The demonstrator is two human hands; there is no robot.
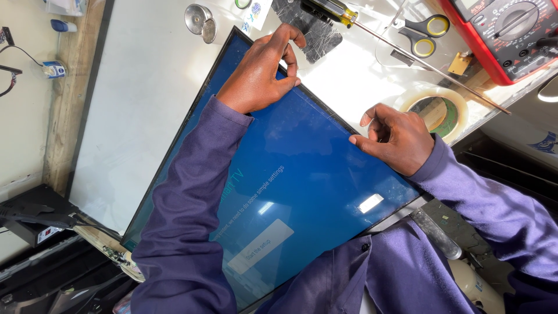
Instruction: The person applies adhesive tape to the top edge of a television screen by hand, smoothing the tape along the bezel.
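Note:
A flat television screen (302, 174) lies tilted on the white table (139, 104). It is lit blue, with a pale button and lines of text on it. My left hand (258, 72) reaches across the screen in a purple sleeve, with thumb and fingers pinched together at the far edge of the black frame. My right hand (398, 139) rests on the same edge further right, thumb tip on the frame and fingers curled in. Whether either hand holds something thin at the edge is hidden.
Beyond the screen lie a long screwdriver with a yellow handle (343, 11), scissors with yellow grips (424, 35), a red multimeter (505, 40), a roll of clear tape (439, 107), a dark scratched plate (317, 32) and a round metal part (200, 20). Black equipment (35, 218) sits at lower left.

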